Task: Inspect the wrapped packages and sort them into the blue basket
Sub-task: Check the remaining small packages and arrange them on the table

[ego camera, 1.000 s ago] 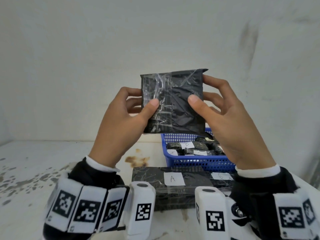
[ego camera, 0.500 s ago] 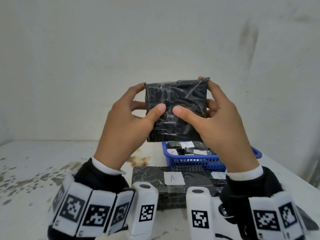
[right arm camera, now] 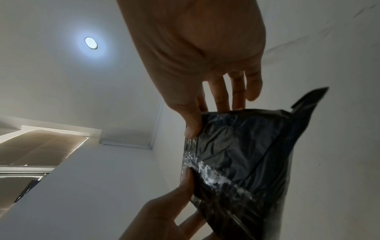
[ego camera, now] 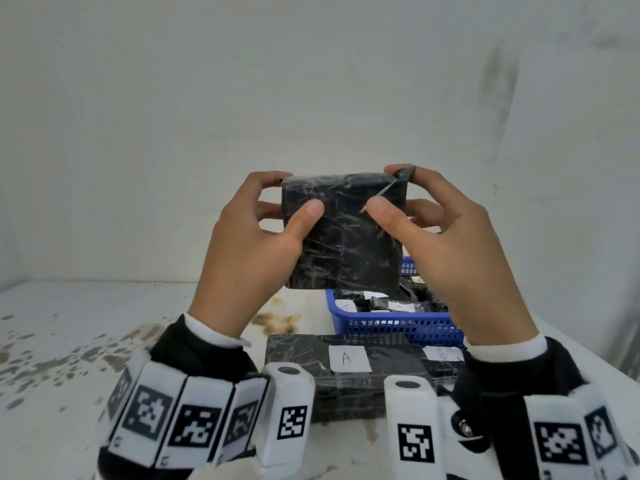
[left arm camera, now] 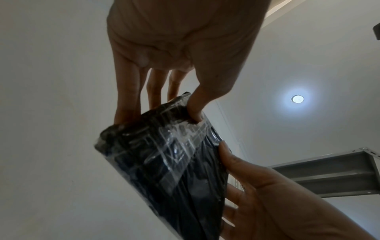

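Note:
I hold a black package [ego camera: 346,237] wrapped in clear tape up in front of me, above the table. My left hand [ego camera: 256,244] grips its left side, thumb on the near face and fingers behind. My right hand [ego camera: 446,244] grips the right side the same way, forefinger on the top right corner flap. The package [left arm camera: 170,165] shows glossy tape in the left wrist view, and a loose black flap sticks up from the package [right arm camera: 242,155] in the right wrist view. The blue basket [ego camera: 398,327] stands behind and below, with several labelled black packages inside.
A large black package with an "A" label [ego camera: 346,358] lies on the white table [ego camera: 86,323] in front of the basket. Another labelled package [ego camera: 443,355] lies to its right, partly hidden by my right wrist. A rust stain [ego camera: 277,320] marks the table.
The held package has come lower and tipped its top edge toward me. My right forefinger has moved onto the top right corner, and both thumbs have shifted on the near face.

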Motion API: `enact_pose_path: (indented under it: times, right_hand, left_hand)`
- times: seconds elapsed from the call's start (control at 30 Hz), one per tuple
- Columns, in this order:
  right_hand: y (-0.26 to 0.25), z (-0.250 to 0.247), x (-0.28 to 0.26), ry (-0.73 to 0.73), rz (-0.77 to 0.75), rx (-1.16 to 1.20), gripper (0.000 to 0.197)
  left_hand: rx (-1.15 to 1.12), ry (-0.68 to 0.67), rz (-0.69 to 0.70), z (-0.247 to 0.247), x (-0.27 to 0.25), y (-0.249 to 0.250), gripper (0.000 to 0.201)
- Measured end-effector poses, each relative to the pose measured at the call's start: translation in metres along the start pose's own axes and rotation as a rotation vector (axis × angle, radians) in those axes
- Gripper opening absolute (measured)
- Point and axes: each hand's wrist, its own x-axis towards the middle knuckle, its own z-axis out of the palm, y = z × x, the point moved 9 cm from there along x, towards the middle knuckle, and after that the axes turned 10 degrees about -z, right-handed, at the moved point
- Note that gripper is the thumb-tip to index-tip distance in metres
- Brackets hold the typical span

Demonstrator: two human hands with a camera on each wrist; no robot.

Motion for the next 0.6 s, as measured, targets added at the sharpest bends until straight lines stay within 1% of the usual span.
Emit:
enact_pose_path:
  times: [0.1, 0.17, 0.23, 0.33, 0.47, 0.6]
  right_hand:
    - [0.003, 0.002, 0.0, -0.022, 0.005, 0.016, 0.035]
    - [0.007, 0.003, 0.001, -0.032, 0.009, 0.004, 0.036]
    - [0.011, 0.002, 0.001, -0.022, 0.014, 0.005, 0.036]
    - [0.013, 0.001, 0.001, 0.011, 0.018, 0.016, 0.039]
    - [0.011, 0.0, 0.001, 0.044, -0.004, 0.016, 0.034]
    - [0.008, 0.0, 0.002, 0.05, 0.003, 0.046, 0.019]
  left_hand:
    - [-0.003, 0.002, 0.011, 0.001, 0.0, 0.0, 0.037]
    - [-0.008, 0.004, 0.028, 0.002, 0.0, 0.001, 0.033]
    - [-0.013, 0.009, 0.046, 0.001, -0.001, 0.002, 0.029]
    - [-0.027, -0.017, 0.062, 0.003, -0.001, 0.004, 0.029]
    - [-0.076, -0.102, 0.013, 0.008, 0.001, 0.001, 0.032]
    - [-0.137, -0.126, 0.023, 0.006, 0.002, 0.003, 0.03]
